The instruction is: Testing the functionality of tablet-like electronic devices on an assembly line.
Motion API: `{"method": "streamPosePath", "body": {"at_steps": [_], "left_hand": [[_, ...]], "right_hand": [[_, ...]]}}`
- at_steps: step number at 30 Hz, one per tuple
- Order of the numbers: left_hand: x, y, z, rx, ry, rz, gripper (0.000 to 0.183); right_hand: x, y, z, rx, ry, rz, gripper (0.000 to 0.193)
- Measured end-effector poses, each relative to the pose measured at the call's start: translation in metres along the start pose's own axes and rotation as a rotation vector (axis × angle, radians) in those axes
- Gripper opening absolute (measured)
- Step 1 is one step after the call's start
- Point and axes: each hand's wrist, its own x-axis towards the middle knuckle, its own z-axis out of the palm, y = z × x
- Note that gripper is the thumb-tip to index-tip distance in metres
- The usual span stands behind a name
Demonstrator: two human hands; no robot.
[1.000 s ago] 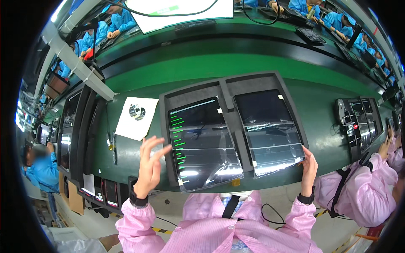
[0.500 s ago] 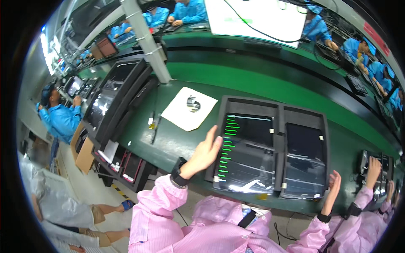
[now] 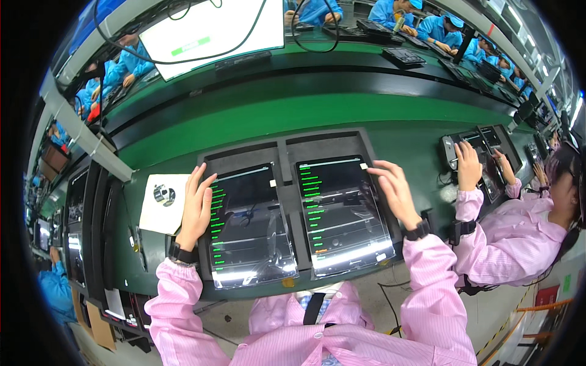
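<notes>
Two black tablets lie side by side in a dark grey foam tray [image 3: 285, 183]. Rows of green lines glow on the left tablet [image 3: 250, 226]. Similar rows, one of them orange, show on the right tablet [image 3: 342, 213]. Clear film and a small white tab are on each. My left hand [image 3: 196, 210] rests by the upper left edge of the left tablet, fingers stretched and holding nothing. Against the upper right edge of the right tablet is my right hand [image 3: 395, 190], open too, its fingertips at the tray's side. Whether either hand presses a tablet is unclear.
A cream sheet with a shiny roll [image 3: 163, 195] lies left of the tray. Beyond it are a thin tool [image 3: 135, 244] and stacked dark trays [image 3: 91, 226]. At the right a co-worker in pink [image 3: 513, 244] handles devices. A bright monitor [image 3: 213, 30] stands across the bench.
The view has swung right. The right tablet's dark screen now shows green lines. My right hand has moved up from the tray's near right corner; my left stays beside the left tablet.
</notes>
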Motion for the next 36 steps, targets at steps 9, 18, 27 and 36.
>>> {"method": "streamPosePath", "body": {"at_steps": [9, 18, 27, 36], "left_hand": [[-0.003, -0.004, 0.011, 0.081, 0.013, 0.004, 0.036], [-0.002, -0.002, 0.010, 0.075, 0.019, -0.001, 0.037], [0.005, -0.011, 0.013, 0.043, -0.008, -0.028, 0.038], [0.005, -0.026, 0.018, 0.065, 0.002, -0.050, 0.037]], "right_hand": [[-0.043, -0.075, -0.004, 0.020, -0.590, -0.346, 0.027], [-0.044, -0.085, 0.007, -0.049, -0.581, -0.391, 0.030], [0.035, 0.003, 0.016, -0.048, -0.068, -0.086, 0.031], [0.021, 0.022, 0.025, 0.250, 0.027, 0.051, 0.028]]}}
